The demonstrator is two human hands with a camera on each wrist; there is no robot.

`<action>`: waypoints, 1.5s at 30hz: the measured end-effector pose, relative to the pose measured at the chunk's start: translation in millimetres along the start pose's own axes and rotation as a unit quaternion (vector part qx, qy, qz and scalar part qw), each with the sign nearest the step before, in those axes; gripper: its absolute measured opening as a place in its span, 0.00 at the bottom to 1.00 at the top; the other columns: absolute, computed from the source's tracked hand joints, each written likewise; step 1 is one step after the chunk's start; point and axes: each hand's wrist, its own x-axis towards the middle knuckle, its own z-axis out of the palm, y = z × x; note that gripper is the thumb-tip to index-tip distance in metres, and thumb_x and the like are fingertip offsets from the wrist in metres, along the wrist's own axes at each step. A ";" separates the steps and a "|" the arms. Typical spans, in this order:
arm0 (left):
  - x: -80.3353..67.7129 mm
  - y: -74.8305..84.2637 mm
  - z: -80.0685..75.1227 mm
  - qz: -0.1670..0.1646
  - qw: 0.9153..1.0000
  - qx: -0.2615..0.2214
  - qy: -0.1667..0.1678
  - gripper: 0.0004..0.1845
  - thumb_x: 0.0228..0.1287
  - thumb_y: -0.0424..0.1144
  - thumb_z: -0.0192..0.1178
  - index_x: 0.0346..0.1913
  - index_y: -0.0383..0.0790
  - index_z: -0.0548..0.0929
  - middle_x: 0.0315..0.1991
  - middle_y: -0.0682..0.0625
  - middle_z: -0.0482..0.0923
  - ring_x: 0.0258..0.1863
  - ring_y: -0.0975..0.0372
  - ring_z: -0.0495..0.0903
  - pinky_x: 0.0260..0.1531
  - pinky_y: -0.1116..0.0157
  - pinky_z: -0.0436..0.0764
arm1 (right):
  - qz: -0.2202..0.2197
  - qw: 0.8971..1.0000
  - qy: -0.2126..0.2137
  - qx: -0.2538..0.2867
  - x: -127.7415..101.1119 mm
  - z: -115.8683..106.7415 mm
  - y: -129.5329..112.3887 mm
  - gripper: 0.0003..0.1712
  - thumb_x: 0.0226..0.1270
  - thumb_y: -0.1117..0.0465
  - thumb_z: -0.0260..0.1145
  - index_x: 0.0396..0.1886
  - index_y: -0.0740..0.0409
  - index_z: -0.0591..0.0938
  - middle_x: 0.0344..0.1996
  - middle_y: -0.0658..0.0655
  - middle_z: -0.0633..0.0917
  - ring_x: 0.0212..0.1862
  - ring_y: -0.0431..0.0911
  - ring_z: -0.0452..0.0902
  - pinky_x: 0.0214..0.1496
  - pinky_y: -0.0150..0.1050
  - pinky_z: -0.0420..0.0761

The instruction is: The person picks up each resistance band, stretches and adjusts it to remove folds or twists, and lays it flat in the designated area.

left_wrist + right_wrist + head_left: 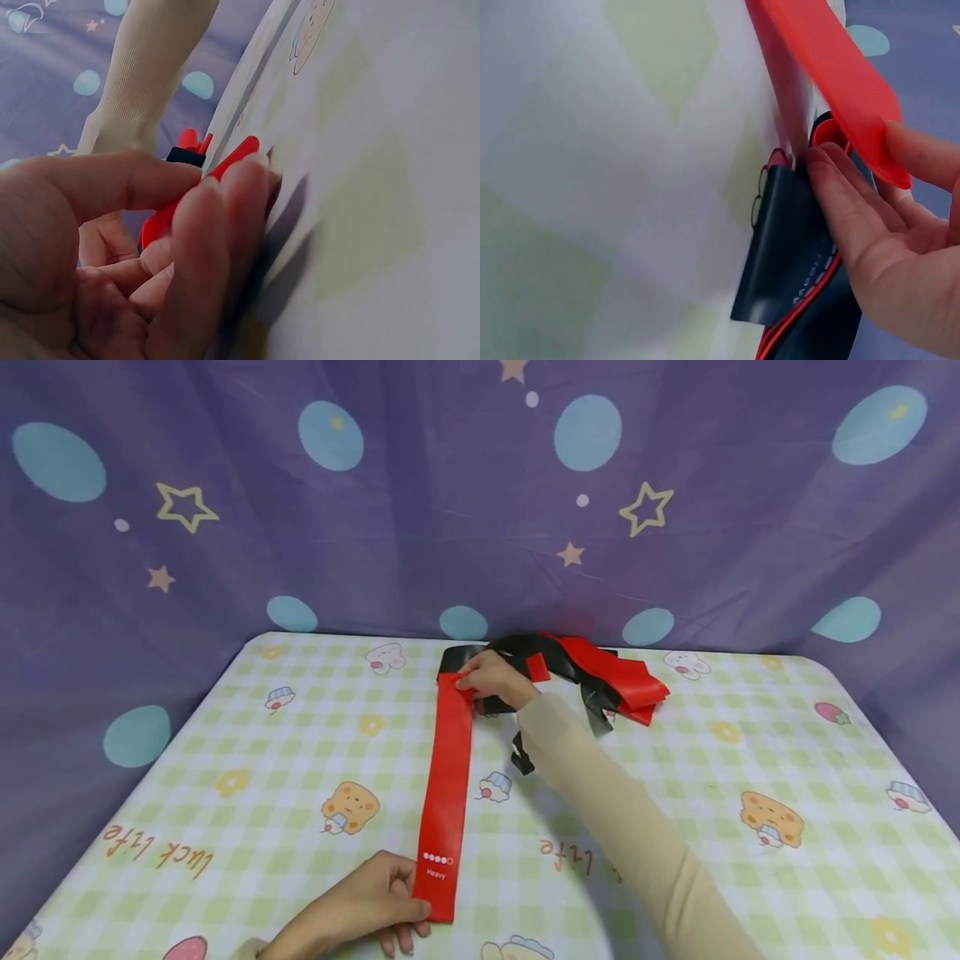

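Observation:
A red resistance band (450, 777) printed "Heavy" lies stretched lengthwise between both hands. My left hand (375, 897) pinches its near end at the table's front, thumb on top. At the far end, my right hand (495, 679) holds the band between thumb and fingers. The right wrist view shows the band's red end (855, 97) under the right thumb, above black bands. In the left wrist view, the left hand (187, 225) has thumb and fingers at the red edge. Black bands (543, 652) and more red bands (622, 677) lie in a loose heap beside the right hand.
The table is covered with a green-and-white checked cloth (300, 760) with cartoon prints. Behind its far edge hangs a purple curtain (450, 485) with stars and blue ovals. A small end of black band (522, 756) pokes out left of the right sleeve.

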 end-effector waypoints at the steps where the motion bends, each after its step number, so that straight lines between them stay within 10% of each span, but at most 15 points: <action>1: -0.1 0.1 -0.3 0.002 1.000 0.000 0.000 0.08 0.60 0.34 0.61 0.28 0.34 0.75 0.23 0.43 0.84 0.14 0.66 0.78 0.14 0.75 0.75 | -0.003 1.000 0.002 -0.008 1.1 -0.1 1.2 0.13 0.61 0.70 0.64 0.46 0.70 0.81 0.36 0.55 0.79 0.32 0.42 0.74 0.46 0.37 0.82; 21: 12.1 9.0 -4.0 -0.010 0.996 0.056 0.063 0.10 0.62 0.35 0.56 0.25 0.34 0.77 0.18 0.49 0.82 0.10 0.68 0.74 0.10 0.75 0.67 | -0.094 0.982 0.079 -0.144 15.2 -6.9 10.7 0.11 0.61 0.64 0.67 0.43 0.61 0.86 0.45 0.58 0.85 0.42 0.48 0.76 0.43 0.38 0.80; 31: 4.4 7.2 -3.2 -0.013 0.996 0.075 0.043 0.14 0.62 0.36 0.59 0.19 0.36 0.76 0.14 0.50 0.79 0.07 0.68 0.70 0.08 0.77 0.61 | -0.089 0.960 0.068 -0.257 12.2 4.8 6.2 0.11 0.59 0.64 0.70 0.41 0.61 0.86 0.44 0.57 0.85 0.47 0.49 0.75 0.46 0.39 0.80; 45: 5.2 4.6 -11.2 0.003 0.998 0.063 0.023 0.16 0.61 0.35 0.61 0.17 0.33 0.76 0.12 0.47 0.78 0.05 0.67 0.71 0.06 0.77 0.59 | -0.103 0.954 0.078 -0.270 12.0 3.3 5.3 0.07 0.58 0.66 0.68 0.36 0.63 0.86 0.41 0.58 0.85 0.47 0.51 0.76 0.48 0.41 0.80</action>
